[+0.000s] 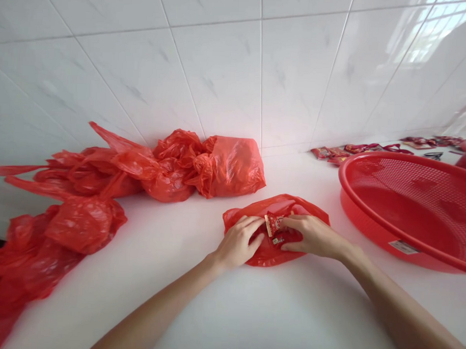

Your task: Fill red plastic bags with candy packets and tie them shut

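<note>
A red plastic bag (256,257) lies on the white counter in front of me, its mouth spread wide. Inside it are small red printed packets (272,224), one with a cream-coloured edge. At the bag's left side is my left hand (240,241), fingers bent and thumb apart, its fingertips near the packet's left edge. My right hand (311,236) reaches in from the right with its fingers curled over the packet. Its thumb sits lower, by a second dark red packet (278,241). The undersides of both hands are hidden.
Several filled red plastic bags (233,167) stand along the tiled wall, with more red bags (82,222) at the left. On the right is a large red mesh basket (399,234). Behind it lie red packets (327,153) and black-handled scissors (433,155).
</note>
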A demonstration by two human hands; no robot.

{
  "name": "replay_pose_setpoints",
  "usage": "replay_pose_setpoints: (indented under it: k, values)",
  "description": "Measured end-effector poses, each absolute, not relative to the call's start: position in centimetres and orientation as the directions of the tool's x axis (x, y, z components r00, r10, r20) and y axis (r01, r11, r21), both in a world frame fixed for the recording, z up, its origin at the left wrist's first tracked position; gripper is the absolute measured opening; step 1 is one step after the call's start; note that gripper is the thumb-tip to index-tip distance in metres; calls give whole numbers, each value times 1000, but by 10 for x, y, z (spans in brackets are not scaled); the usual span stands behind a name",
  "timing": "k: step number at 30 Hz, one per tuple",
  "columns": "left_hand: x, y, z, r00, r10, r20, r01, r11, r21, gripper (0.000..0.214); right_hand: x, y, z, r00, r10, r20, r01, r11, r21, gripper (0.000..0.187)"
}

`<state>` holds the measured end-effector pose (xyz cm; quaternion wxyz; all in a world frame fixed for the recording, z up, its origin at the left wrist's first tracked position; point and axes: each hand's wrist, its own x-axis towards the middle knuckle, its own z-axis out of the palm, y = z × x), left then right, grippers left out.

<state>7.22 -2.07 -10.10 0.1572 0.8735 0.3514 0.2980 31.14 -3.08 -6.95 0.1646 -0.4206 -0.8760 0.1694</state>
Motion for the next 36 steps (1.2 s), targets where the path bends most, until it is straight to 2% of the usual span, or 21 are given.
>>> replay_pose_setpoints:
  k: [5, 8, 13, 18, 22, 26, 31, 36]
  values:
    - [78, -16, -111, 535, 737, 413, 569, -676, 468, 36, 300, -33, -79, -635, 746, 202, 655, 658, -371, 18]
    - [77, -16, -116, 501, 765, 404, 598, -644, 478, 35, 298, -33, -84, -626, 750, 213, 676, 658, -332, 10]
    - [75, -17, -122, 463, 778, 424, 572, -628, 528, 31, 303, -29, -81, -454, 879, 143, 845, 476, -242, 8]
    - [74, -19, -123, 446, 776, 446, 509, -630, 587, 26, 311, -27, -78, -327, 935, 139, 889, 354, -290, 7]
    - [74, -21, -122, 442, 778, 447, 484, -626, 611, 25, 308, -27, -83, -354, 913, 201, 840, 405, -361, 13]
    - [74, -22, -120, 448, 787, 425, 473, -612, 634, 25, 293, -28, -92, -395, 883, 252, 821, 463, -334, 27]
    - [75, -23, -118, 481, 768, 423, 484, -635, 602, 25, 276, -28, -94, -361, 921, 147, 896, 387, -220, 42]
    - [76, -23, -118, 477, 771, 422, 485, -632, 605, 26, 272, -22, -93, -296, 950, 97, 919, 311, -241, 36]
